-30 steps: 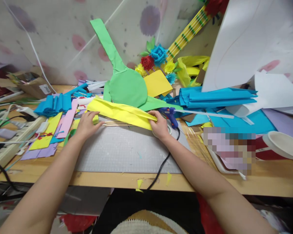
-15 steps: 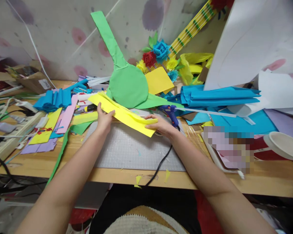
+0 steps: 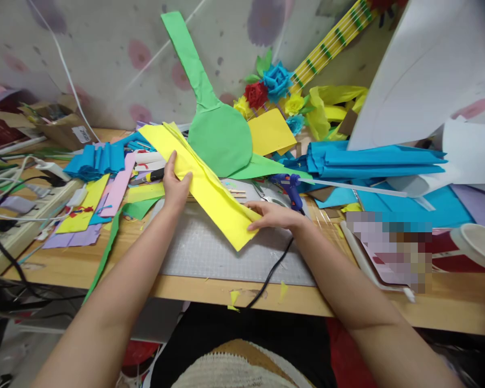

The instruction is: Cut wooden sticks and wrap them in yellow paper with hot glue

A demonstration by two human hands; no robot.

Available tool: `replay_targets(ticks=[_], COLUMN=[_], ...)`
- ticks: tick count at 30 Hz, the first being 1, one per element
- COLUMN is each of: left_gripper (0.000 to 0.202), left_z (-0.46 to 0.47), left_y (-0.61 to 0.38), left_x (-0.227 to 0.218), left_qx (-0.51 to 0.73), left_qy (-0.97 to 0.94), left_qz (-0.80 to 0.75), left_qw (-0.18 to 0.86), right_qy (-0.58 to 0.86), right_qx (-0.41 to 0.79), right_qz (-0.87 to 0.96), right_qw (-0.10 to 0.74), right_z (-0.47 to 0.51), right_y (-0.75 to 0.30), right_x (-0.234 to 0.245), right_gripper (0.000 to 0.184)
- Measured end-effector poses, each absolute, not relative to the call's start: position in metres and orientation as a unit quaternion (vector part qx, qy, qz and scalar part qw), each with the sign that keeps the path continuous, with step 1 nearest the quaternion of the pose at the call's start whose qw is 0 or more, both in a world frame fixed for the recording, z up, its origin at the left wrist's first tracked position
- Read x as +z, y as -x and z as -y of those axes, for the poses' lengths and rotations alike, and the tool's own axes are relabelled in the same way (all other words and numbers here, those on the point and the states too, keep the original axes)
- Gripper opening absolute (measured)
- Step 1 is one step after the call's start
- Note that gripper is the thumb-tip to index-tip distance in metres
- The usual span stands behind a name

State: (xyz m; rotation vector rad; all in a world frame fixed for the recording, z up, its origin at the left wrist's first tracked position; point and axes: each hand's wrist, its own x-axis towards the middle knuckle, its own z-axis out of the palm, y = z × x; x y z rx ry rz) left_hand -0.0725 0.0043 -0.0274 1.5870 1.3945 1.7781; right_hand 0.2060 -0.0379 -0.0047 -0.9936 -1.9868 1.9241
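Note:
A folded strip of yellow crepe paper [image 3: 210, 196] slants above the grey cutting mat [image 3: 198, 248], its upper end to the left. My left hand [image 3: 177, 183] grips its upper part, thumb on the near face and the other fingers partly hidden. At the lower right end, my right hand [image 3: 272, 215] pinches the strip's edge between thumb and fingers. Behind the strip stands a green paper-covered round shape with a long neck [image 3: 220, 140], leaning against the wall. Scissors [image 3: 270, 196] and a blue glue gun [image 3: 291, 191] with a white glue stick lie just beyond my right hand.
Folded blue paper [image 3: 372, 159] and a red-and-white cup [image 3: 461, 248] are at the right. Power strips [image 3: 32, 231] and cables crowd the left. Paper flowers [image 3: 277, 81] stand at the back. A black cord [image 3: 270, 275] crosses the mat's front edge.
The yellow strip has tilted more steeply: its right end has dropped towards me, and its broad face shows more. Both hands keep their hold. The whole view has shifted slightly.

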Motion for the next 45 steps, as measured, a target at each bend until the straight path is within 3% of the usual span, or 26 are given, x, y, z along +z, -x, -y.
replay_targets(ticks=[3, 9, 14, 17, 21, 24, 35, 42, 45], left_gripper=[0.073, 0.078, 0.078, 0.077, 0.073, 0.072, 0.077, 0.080, 0.085], left_z=[-0.006, 0.008, 0.012, 0.012, 0.019, 0.026, 0.027, 0.033, 0.034], left_y=[0.064, 0.032, 0.029, 0.032, 0.025, 0.017, 0.026, 0.023, 0.020], left_x=[-0.032, -0.042, -0.044, -0.046, -0.044, -0.041, -0.031, -0.021, -0.021], left_qx=[0.621, 0.593, 0.584, 0.606, 0.617, 0.617, 0.631, 0.630, 0.636], left_qy=[-0.581, -0.615, -0.582, -0.560, -0.590, -0.599, -0.551, -0.550, -0.533], left_qz=[-0.475, -0.428, -0.468, -0.479, -0.426, -0.411, -0.444, -0.447, -0.434], left_qw=[0.225, 0.295, 0.319, 0.301, 0.298, 0.303, 0.320, 0.318, 0.350], right_qy=[0.347, 0.479, 0.521, 0.500, 0.491, 0.469, 0.491, 0.415, 0.426], right_qx=[0.651, 0.473, 0.416, 0.418, 0.322, 0.276, 0.398, 0.509, 0.526], right_qz=[0.669, 0.704, 0.709, 0.728, 0.759, 0.782, 0.685, 0.675, 0.659], right_qw=[0.091, 0.227, 0.228, 0.213, 0.279, 0.304, 0.362, 0.336, 0.330], right_z=[0.038, 0.039, 0.041, 0.044, 0.048, 0.047, 0.032, 0.038, 0.037], right_y=[-0.201, -0.183, -0.182, -0.182, -0.173, -0.166, -0.177, -0.173, -0.172], right_x=[-0.010, -0.024, -0.021, -0.020, -0.023, -0.028, -0.041, -0.032, -0.032], right_gripper=[0.045, 0.046, 0.046, 0.054, 0.075, 0.074, 0.053, 0.056, 0.049])
